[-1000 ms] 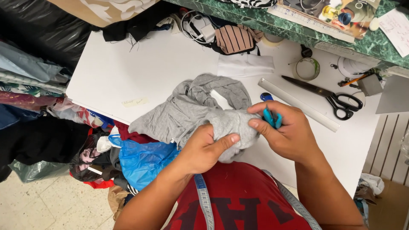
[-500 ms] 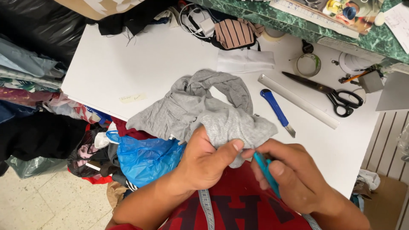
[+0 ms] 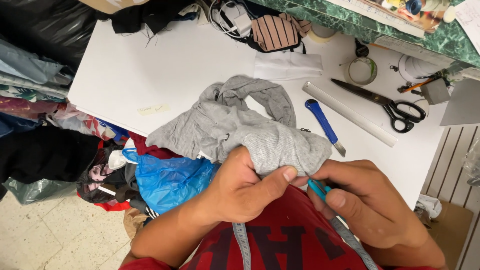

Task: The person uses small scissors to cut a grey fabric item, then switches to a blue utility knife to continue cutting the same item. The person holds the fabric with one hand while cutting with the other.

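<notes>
Overhead, a grey garment (image 3: pixel 250 130) lies bunched at the near edge of a white table (image 3: pixel 190 65). Left hand (image 3: pixel 242 192) pinches its near hem; right hand (image 3: pixel 362 200), just beside, is closed around a small teal tool (image 3: pixel 318 189) at that hem. Beyond the garment lie a blue knife (image 3: pixel 324 126) and scissors (image 3: pixel 385 104).

A white table (image 3: pixel 190 65) stands over pale floor tiles (image 3: pixel 45 235), beside a green marbled counter (image 3: pixel 360 25).

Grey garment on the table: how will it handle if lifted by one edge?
Probably floppy: the grey garment lies crumpled in soft folds and bunches where the left hand grips it. Likely light, a thin knit. It would probably drape and drag rather than lift as one piece.
</notes>
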